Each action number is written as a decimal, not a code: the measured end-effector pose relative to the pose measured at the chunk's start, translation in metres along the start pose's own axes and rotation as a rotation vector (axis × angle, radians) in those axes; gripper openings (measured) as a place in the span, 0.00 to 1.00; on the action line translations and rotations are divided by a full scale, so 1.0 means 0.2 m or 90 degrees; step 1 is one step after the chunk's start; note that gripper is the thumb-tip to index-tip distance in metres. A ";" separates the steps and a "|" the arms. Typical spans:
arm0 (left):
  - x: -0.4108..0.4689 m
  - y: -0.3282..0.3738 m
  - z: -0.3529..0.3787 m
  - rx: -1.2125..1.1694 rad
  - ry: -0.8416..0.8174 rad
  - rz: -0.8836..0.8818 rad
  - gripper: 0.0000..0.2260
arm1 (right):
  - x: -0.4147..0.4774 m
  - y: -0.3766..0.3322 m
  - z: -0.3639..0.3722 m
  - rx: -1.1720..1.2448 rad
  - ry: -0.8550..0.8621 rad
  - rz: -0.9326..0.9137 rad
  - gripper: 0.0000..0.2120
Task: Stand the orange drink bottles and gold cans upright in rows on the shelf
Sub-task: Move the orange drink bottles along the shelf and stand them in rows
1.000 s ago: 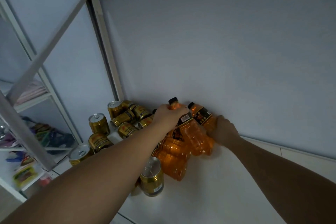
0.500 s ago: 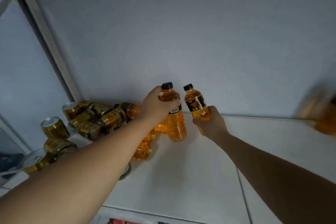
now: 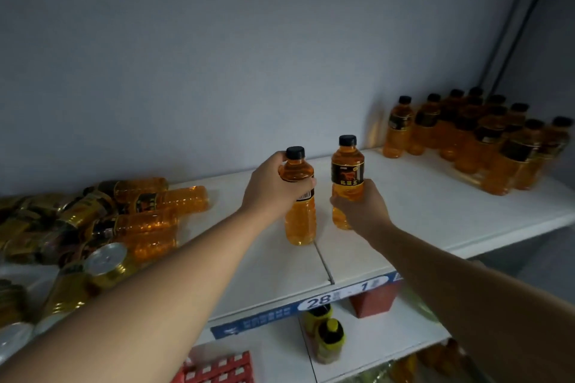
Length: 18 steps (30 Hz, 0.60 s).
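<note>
Your left hand curls its fingers round the shoulder of the first orange drink bottle. Your right hand grips the second orange drink bottle round its lower half. Both bottles are upright, just beside each other, at the middle of the white shelf; whether their bases touch it cannot be told. At the shelf's right end, standing bottles form rows. At the left, lying bottles are heaped with gold cans. A blue price strip lines the front edge.
</note>
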State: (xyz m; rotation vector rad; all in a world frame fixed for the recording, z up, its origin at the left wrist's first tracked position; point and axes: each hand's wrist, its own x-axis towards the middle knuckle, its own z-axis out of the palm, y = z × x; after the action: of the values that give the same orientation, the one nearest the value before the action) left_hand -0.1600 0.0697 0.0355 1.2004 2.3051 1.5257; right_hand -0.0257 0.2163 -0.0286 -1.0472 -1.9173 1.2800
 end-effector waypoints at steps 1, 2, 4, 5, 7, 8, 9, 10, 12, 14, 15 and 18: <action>0.00 0.03 0.05 0.000 -0.008 0.007 0.18 | 0.00 0.02 -0.06 -0.001 0.011 0.001 0.20; 0.01 0.07 0.11 0.000 -0.016 0.015 0.19 | 0.00 0.04 -0.13 -0.003 0.024 0.000 0.20; 0.03 0.14 0.22 -0.007 -0.027 0.029 0.20 | 0.02 0.07 -0.27 -0.015 0.052 -0.005 0.21; 0.05 0.18 0.29 -0.012 -0.032 0.036 0.21 | 0.04 0.09 -0.34 -0.023 0.064 -0.009 0.21; 0.08 0.26 0.42 -0.017 -0.035 0.050 0.23 | 0.09 0.12 -0.47 -0.031 0.077 -0.015 0.22; 0.10 0.29 0.50 -0.017 -0.034 0.055 0.23 | 0.12 0.14 -0.54 -0.033 0.080 -0.018 0.22; 0.12 0.32 0.57 -0.018 -0.036 0.058 0.23 | 0.15 0.16 -0.60 -0.034 0.083 -0.021 0.22; 0.15 0.36 0.64 -0.020 -0.040 0.060 0.23 | 0.18 0.18 -0.67 -0.036 0.085 -0.025 0.23; 0.19 0.41 0.78 -0.018 -0.044 0.063 0.22 | 0.26 0.22 -0.79 -0.039 0.084 -0.033 0.23; 0.25 0.46 0.91 -0.011 -0.039 0.060 0.22 | 0.34 0.26 -0.91 -0.037 0.078 -0.037 0.25; 0.27 0.48 0.97 -0.004 -0.036 0.056 0.22 | 0.39 0.28 -0.95 -0.032 0.078 -0.033 0.25; 0.37 0.51 1.11 0.019 -0.035 0.054 0.21 | 0.51 0.35 -1.06 -0.018 0.085 -0.023 0.26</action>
State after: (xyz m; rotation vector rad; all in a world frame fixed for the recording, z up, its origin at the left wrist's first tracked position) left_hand -0.0432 0.2967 0.0346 1.3463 2.2763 1.4701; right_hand 0.1147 0.4179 -0.0132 -1.0789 -1.8502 1.1365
